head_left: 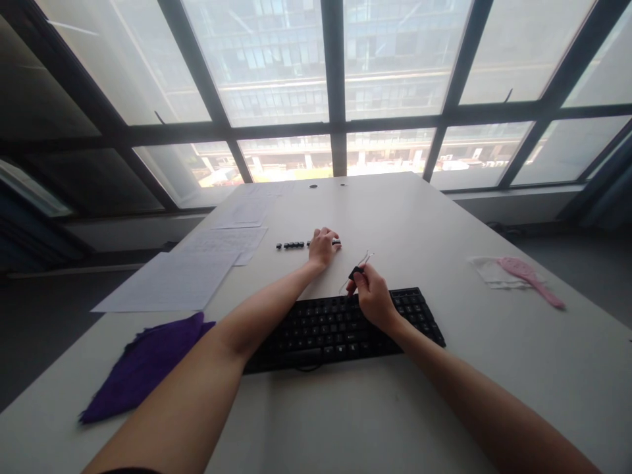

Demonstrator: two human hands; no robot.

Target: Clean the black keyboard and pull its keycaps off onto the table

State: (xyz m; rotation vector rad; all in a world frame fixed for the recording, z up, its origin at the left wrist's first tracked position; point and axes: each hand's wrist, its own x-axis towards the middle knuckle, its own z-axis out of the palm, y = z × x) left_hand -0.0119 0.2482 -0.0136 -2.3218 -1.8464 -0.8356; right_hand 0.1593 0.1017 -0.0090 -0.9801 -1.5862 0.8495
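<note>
Loose black keys (295,245) lie in a row on the white bench (395,217), beyond the black keyboard (301,329).
The left forearm (266,309) crosses the keyboard; the left hand (323,247) covers part of the row, its grip too hidden to tell. The right hand (374,293) grips a wire tool (355,272) above the keyboard. Purple cloth (143,362) and papers (172,283) lie left; a pink brush (519,270) overlaps white tissue (486,268) right. Behind: dark-framed windows (276,59), grey floor (548,249).
</note>
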